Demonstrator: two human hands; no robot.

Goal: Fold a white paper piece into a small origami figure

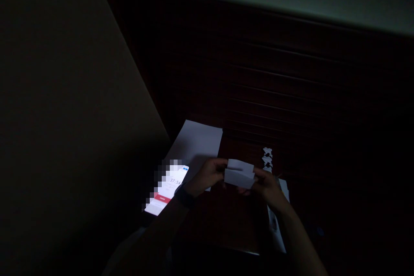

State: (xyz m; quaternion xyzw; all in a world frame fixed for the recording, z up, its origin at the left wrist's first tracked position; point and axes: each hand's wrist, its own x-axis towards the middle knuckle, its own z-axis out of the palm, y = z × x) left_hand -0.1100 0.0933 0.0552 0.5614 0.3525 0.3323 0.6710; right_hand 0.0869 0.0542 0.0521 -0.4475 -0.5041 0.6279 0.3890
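A small white sheet of paper (239,177) with a crease across it is held up over the dark table (226,228). My left hand (208,174) grips its left edge, fingers closed on the paper; a dark band circles that wrist. From the other side, my right hand (267,184) pinches the right edge. The paper's upper part stands behind a lower flap, with a shadow between them. Some fingertips under the paper are lost in the dark.
White sheets (202,138) lie at the back left, partly under a lit phone (168,192) or beside it; I cannot tell which. Several folded paper pieces (267,159) line the back right. More white papers (276,233) lie by my right forearm. A pale wall (80,95) rises on the left.
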